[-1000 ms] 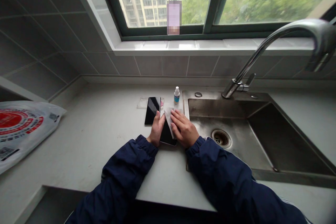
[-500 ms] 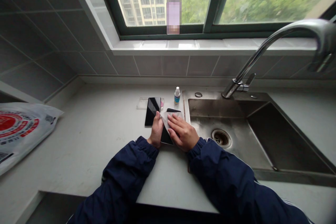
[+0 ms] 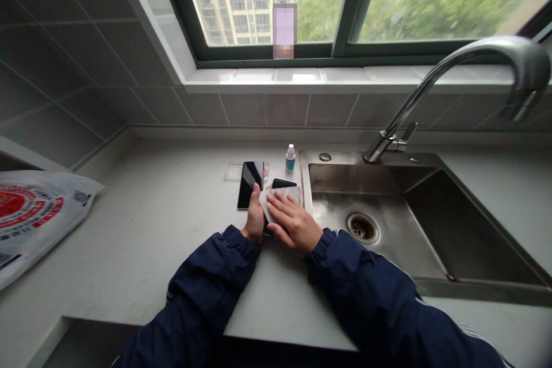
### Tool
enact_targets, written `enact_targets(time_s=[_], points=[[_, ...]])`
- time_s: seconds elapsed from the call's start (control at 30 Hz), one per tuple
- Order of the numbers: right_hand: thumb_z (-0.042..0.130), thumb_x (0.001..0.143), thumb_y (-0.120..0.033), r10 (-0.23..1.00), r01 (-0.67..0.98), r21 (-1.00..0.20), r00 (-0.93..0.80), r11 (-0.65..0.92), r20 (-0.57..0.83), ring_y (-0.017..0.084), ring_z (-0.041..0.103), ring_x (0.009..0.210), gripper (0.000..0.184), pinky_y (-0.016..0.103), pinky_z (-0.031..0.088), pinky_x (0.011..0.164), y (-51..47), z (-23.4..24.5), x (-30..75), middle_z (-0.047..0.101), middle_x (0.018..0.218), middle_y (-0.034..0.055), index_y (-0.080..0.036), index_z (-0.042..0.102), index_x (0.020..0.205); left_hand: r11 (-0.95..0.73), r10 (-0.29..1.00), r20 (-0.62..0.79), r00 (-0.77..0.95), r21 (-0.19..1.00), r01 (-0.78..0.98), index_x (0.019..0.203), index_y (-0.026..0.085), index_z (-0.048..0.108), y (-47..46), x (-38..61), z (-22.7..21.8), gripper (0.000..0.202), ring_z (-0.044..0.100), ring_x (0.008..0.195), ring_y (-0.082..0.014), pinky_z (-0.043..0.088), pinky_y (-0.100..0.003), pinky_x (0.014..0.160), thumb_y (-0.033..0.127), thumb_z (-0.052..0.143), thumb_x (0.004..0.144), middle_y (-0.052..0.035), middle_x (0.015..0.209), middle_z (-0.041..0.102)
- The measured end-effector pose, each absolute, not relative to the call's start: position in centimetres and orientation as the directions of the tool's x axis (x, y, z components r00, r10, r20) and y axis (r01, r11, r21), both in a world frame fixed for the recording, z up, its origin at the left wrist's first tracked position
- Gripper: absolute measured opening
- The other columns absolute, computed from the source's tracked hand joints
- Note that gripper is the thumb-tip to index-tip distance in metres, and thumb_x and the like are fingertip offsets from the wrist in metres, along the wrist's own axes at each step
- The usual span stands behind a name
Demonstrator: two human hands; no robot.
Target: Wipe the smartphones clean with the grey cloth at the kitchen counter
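A black-screened phone (image 3: 283,183) is held in front of me, its top edge showing past a pale cleaning cloth (image 3: 264,201). My left hand (image 3: 255,219) grips the phone by its left side, thumb up along the edge. Pressed over the cloth on the screen is my right hand (image 3: 298,223), its fingers laid flat and close together. A second dark phone (image 3: 250,181) lies on the counter just beyond my left hand, partly over a clear phone case (image 3: 233,171). Behind the held phone, a small white-capped bottle (image 3: 290,161) stands upright.
To the right is a steel sink (image 3: 388,207) with a curved chrome faucet (image 3: 401,106) at its back rim. A white plastic bag with red print (image 3: 43,207) rests on the counter's left side (image 3: 142,213). A window (image 3: 259,0) rises beyond the tiled wall.
My right hand has slid the cloth a little left and down across the phone's screen, covering more of it. My left hand keeps its hold.
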State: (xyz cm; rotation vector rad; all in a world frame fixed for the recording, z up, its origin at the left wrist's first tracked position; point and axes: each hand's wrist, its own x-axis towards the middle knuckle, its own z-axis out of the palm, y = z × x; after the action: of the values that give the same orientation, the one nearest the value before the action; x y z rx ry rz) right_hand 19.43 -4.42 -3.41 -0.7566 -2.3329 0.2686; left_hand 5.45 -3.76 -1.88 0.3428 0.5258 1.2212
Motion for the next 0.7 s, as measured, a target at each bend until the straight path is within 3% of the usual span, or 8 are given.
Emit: enact_targets(time_s=[0.2, 0.33, 0.53, 0.7], points=[[0.048, 0.099, -0.024, 0.49, 0.308, -0.384, -0.619, 0.87, 0.613, 0.024, 0.053, 0.133, 0.03, 0.045, 0.044, 0.113, -4.8, -2.3, 20.0, 0.066, 0.131, 0.0111, -0.017, 0.071, 0.118, 0.382, 0.922, -0.274, 0.274, 0.523, -0.762, 0.142, 0.017, 0.049, -4.0, 5.2, -1.6, 0.084, 0.065, 0.114, -0.0333, 0.044, -0.05, 0.107, 0.077, 0.045, 0.084, -0.0174, 0.121, 0.068], [0.054, 0.096, -0.025, 0.448, 0.263, -0.368, -0.624, 0.892, 0.64, 0.023, 0.061, 0.125, 0.025, 0.042, 0.047, 0.112, -5.4, -2.1, 19.8, 0.072, 0.121, 0.0071, -0.019, 0.074, 0.11, 0.419, 0.907, -0.267, 0.324, 0.507, -0.753, 0.146, 0.019, 0.046, -4.3, 4.7, -0.9, 0.092, 0.063, 0.118, -0.0355, 0.043, -0.052, 0.107, 0.084, 0.041, 0.08, -0.0191, 0.13, 0.064], [0.051, 0.098, -0.023, 0.452, 0.291, -0.35, -0.652, 0.891, 0.609, 0.022, 0.057, 0.13, 0.027, 0.04, 0.046, 0.113, -5.4, -2.4, 19.4, 0.069, 0.127, 0.008, -0.017, 0.072, 0.114, 0.357, 0.933, -0.224, 0.281, 0.484, -0.799, 0.152, 0.027, 0.037, -4.2, 4.6, -1.2, 0.086, 0.065, 0.115, -0.0339, 0.046, -0.053, 0.103, 0.08, 0.036, 0.085, -0.0161, 0.134, 0.063], [0.049, 0.099, -0.03, 0.514, 0.391, -0.333, -0.646, 0.858, 0.564, 0.031, 0.036, 0.145, 0.045, 0.051, 0.04, 0.115, -5.0, -2.8, 19.2, 0.051, 0.146, 0.0198, -0.004, 0.058, 0.135, 0.327, 0.942, -0.209, 0.262, 0.411, -0.851, 0.152, 0.016, 0.037, -4.0, 4.8, -1.4, 0.09, 0.064, 0.115, -0.0365, 0.046, -0.054, 0.103, 0.078, 0.036, 0.086, -0.0212, 0.133, 0.062]])
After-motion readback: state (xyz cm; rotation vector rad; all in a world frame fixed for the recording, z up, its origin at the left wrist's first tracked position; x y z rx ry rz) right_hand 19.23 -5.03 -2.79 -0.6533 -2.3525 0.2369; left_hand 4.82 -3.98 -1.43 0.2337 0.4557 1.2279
